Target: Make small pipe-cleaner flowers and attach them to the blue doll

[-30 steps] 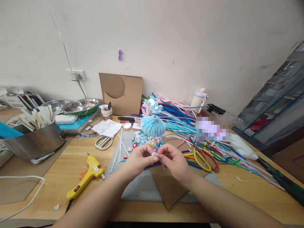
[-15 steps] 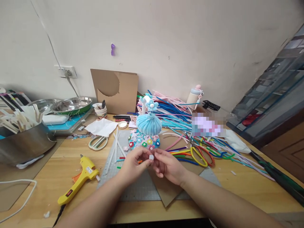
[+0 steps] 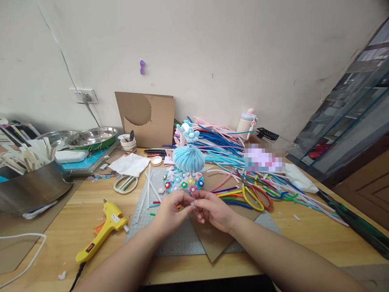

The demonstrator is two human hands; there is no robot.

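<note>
My left hand point(image 3: 172, 212) and my right hand point(image 3: 215, 211) meet over the cutting mat, fingertips pinched together. Between them is a small pale bluish-white piece point(image 3: 192, 203), mostly covered by the fingers; its exact kind cannot be made out. Just behind the hands stands a light blue fuzzy pipe-cleaner craft point(image 3: 189, 158) with a gathered, rounded top. Many coloured little flowers point(image 3: 184, 184) cover its base, and a blue flower point(image 3: 191, 134) with a white centre sits at its top. My fingertips hide part of the base's front edge.
A yellow hot glue gun point(image 3: 105, 231) lies left of my arm, with scissors point(image 3: 125, 184) behind it. Loose pipe cleaners point(image 3: 219, 138) pile up at the back. Yellow-and-red-handled scissors point(image 3: 257, 198) lie to the right. Brown cardboard point(image 3: 212, 243) lies on the grey cutting mat point(image 3: 173, 245).
My right fingertips have closed in toward the left ones, now covering more of the pale piece. The view has shifted slightly; the craft and tools stay in place.
</note>
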